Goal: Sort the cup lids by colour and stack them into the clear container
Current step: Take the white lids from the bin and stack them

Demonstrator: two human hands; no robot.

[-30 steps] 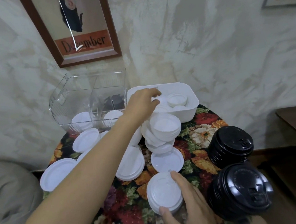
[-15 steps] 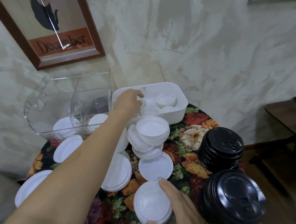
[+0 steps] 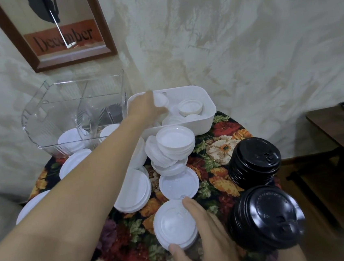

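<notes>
Floral table (image 3: 221, 146) — lid (image 3: 160, 99) pinched in left hand (image 3: 146, 108), stack (image 3: 172, 223) in right hand (image 3: 208, 241).

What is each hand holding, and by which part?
The right hand grips a stack of white lids by its rim. The left hand, in the white tub, seems to pinch a small white lid by its edge.
</notes>
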